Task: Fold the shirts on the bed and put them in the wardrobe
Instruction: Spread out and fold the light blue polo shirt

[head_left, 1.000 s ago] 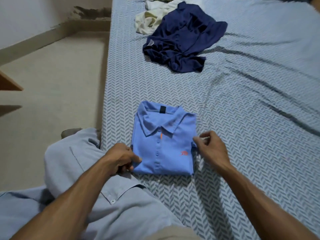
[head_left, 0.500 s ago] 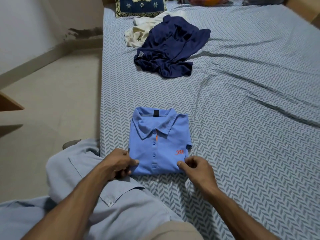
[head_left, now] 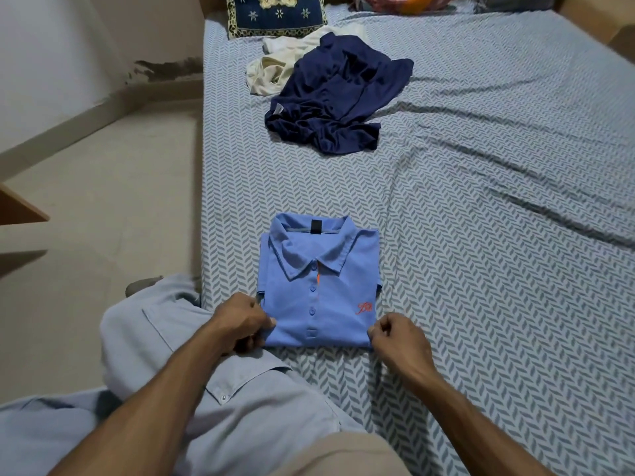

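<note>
A light blue polo shirt (head_left: 319, 283) lies folded into a neat rectangle, collar up, near the bed's left edge. My left hand (head_left: 240, 321) pinches its lower left corner, thumb on top of the cloth. My right hand (head_left: 398, 338) pinches the lower right corner with curled fingers. Farther up the bed (head_left: 498, 235) a navy shirt (head_left: 336, 94) lies crumpled, partly over a cream shirt (head_left: 271, 67). No wardrobe is in view.
A dark patterned pillow (head_left: 275, 13) and a colourful bundle (head_left: 395, 1) sit at the head of the bed. My knee in pale trousers (head_left: 178, 365) rests at the bed's left side. Beige floor (head_left: 103, 201) runs left, with a wooden edge (head_left: 20, 207).
My right hand slid from the shirt's right side down to its lower right corner. The camera tilted up, showing more of the bed's head. My left hand stayed at the left corner.
</note>
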`<state>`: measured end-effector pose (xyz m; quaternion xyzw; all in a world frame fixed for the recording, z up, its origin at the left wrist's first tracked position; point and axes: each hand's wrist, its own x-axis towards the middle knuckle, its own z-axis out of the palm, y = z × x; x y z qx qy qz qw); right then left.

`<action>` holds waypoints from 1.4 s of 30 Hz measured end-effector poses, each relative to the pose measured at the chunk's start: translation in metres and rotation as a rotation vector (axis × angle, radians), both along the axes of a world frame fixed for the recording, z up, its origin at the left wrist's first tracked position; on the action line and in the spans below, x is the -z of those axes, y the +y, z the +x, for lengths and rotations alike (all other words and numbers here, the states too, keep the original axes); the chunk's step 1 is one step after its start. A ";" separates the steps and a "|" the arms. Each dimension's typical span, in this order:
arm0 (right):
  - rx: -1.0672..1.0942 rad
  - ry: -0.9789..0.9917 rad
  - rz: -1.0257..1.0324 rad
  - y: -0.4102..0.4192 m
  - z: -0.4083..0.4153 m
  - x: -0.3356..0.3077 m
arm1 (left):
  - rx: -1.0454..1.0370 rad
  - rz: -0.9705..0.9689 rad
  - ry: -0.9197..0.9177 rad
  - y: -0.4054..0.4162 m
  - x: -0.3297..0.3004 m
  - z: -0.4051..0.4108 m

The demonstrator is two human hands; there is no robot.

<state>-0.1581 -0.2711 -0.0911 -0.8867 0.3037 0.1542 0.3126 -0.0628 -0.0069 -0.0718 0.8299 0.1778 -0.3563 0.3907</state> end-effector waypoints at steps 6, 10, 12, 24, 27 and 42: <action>0.095 -0.170 -0.080 -0.013 0.061 -0.001 | -0.036 0.321 -0.414 -0.011 -0.002 0.029; 0.201 -0.061 0.085 -0.016 0.112 -0.004 | -0.050 0.287 -0.394 -0.028 0.008 0.064; 0.256 -0.081 0.277 -0.017 0.124 -0.002 | -0.027 0.250 -0.345 -0.032 0.016 0.076; 0.253 -0.204 0.883 -0.019 0.140 -0.019 | -0.408 -0.551 -0.219 -0.024 0.011 0.080; 0.118 -0.264 0.983 -0.012 0.146 -0.043 | -0.403 -0.630 -0.233 -0.012 -0.009 0.077; -0.423 -0.495 1.048 0.131 0.183 -0.217 | -0.605 -0.837 -0.617 0.117 -0.189 0.023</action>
